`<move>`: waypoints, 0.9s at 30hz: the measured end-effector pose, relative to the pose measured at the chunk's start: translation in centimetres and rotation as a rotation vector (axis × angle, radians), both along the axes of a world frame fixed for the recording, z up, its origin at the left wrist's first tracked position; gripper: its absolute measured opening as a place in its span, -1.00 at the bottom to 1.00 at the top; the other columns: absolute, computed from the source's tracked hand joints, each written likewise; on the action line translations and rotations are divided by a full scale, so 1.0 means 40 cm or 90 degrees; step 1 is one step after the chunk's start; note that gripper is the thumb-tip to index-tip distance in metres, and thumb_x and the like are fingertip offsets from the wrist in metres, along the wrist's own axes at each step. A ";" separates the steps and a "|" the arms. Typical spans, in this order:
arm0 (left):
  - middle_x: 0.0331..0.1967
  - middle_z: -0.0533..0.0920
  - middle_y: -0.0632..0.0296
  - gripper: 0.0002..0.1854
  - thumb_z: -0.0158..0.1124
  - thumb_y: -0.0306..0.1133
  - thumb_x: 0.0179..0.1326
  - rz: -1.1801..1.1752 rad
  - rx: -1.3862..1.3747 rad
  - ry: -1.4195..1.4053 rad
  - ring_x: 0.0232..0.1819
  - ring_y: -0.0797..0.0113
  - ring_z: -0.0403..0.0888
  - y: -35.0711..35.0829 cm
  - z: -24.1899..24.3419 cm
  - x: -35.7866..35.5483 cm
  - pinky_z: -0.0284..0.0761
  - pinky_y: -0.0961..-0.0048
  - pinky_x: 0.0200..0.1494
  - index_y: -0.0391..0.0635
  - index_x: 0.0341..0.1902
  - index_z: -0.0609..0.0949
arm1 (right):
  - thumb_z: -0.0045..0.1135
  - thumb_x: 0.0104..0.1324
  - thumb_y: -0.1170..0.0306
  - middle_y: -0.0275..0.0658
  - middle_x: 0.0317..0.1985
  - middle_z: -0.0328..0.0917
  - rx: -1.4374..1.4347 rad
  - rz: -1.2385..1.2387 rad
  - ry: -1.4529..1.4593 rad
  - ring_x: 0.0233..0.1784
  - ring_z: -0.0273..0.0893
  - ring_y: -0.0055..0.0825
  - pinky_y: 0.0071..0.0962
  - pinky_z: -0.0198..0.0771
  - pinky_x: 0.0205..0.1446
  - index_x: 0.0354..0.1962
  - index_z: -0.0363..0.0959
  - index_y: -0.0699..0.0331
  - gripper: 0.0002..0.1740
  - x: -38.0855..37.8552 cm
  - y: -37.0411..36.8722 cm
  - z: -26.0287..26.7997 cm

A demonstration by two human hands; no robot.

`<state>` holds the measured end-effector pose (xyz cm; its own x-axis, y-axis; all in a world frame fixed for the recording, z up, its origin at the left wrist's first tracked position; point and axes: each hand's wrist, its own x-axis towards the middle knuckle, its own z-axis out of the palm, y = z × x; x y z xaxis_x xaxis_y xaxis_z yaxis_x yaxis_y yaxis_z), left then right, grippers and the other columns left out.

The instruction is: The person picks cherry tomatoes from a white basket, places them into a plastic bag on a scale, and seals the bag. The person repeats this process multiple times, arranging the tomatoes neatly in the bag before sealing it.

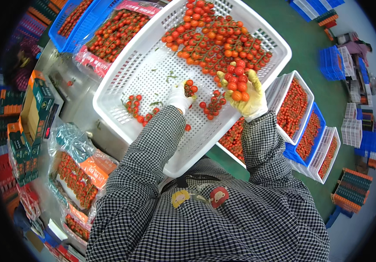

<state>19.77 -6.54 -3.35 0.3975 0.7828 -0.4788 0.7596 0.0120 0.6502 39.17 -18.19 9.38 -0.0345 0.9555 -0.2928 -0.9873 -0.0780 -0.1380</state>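
A white perforated plastic crate (135, 70) lies before me, with a heap of vine cherry tomatoes (214, 39) filling its far right part. My right hand (248, 101), in a yellow-stained glove, holds up a cluster of cherry tomatoes (237, 80) over the crate's right side. In a white glove, my left hand (179, 97) grips a small cluster (190, 89) above the crate's middle. Between and below the hands lies a loose cluster (213, 105) on the crate floor. Another group (138, 109) is at the lower left, and green stem bits are scattered about.
Left of the crate, a metal table (79, 108) bears plastic-wrapped boxes of tomatoes (119, 32), a blue crate (86, 26) and an open cardboard box (32, 108). Tomato-filled crates (293, 108) stand at the right on the green floor. People are at the far left and far right.
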 end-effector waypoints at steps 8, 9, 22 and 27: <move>0.15 0.58 -0.05 -0.26 0.20 -0.02 0.33 0.371 -0.150 -0.210 0.17 0.16 0.55 0.016 -0.005 -0.140 0.43 0.29 0.29 -0.18 0.46 0.29 | 0.04 0.45 0.00 0.17 0.40 0.16 0.053 0.003 0.019 0.12 0.53 -0.11 -0.03 0.43 0.21 0.43 0.13 0.06 -0.30 -0.053 -0.003 -0.024; 0.20 0.54 -0.09 -0.20 0.26 0.00 0.28 0.321 -0.152 -0.145 0.21 0.11 0.53 -0.006 0.090 -0.111 0.41 0.26 0.31 -0.17 0.47 0.27 | 0.02 0.46 0.02 0.16 0.40 0.16 0.059 -0.003 0.002 0.13 0.53 -0.11 -0.03 0.41 0.25 0.43 0.13 0.07 -0.31 -0.051 -0.005 -0.033; -0.26 0.63 0.24 -0.35 0.60 -0.32 -0.05 0.302 -0.306 -0.422 -0.35 0.45 0.62 -0.100 0.081 -0.216 0.60 0.43 -0.35 -0.14 0.10 0.45 | 0.17 0.43 0.22 -0.35 -0.21 0.43 0.011 0.038 -0.560 -0.31 0.38 -0.58 -0.51 0.44 -0.34 0.37 0.18 0.12 -0.37 -0.263 -0.025 0.110; -0.07 0.64 0.19 -0.43 0.42 -0.39 0.21 0.350 -0.356 -0.830 -0.12 0.33 0.66 -0.202 0.315 -0.582 0.63 0.36 -0.13 -0.15 0.25 0.41 | 0.09 0.46 0.34 -0.29 -0.30 0.37 -0.036 0.077 -0.772 -0.52 0.24 -0.66 -0.66 0.25 -0.66 0.19 0.21 0.13 -0.59 -0.465 -0.006 0.104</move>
<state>-3.51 -14.63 9.27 0.4930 0.8124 -0.3115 -0.5039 0.5585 0.6589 20.57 -18.43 13.56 0.2028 0.9498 -0.2382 -0.2062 -0.1964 -0.9586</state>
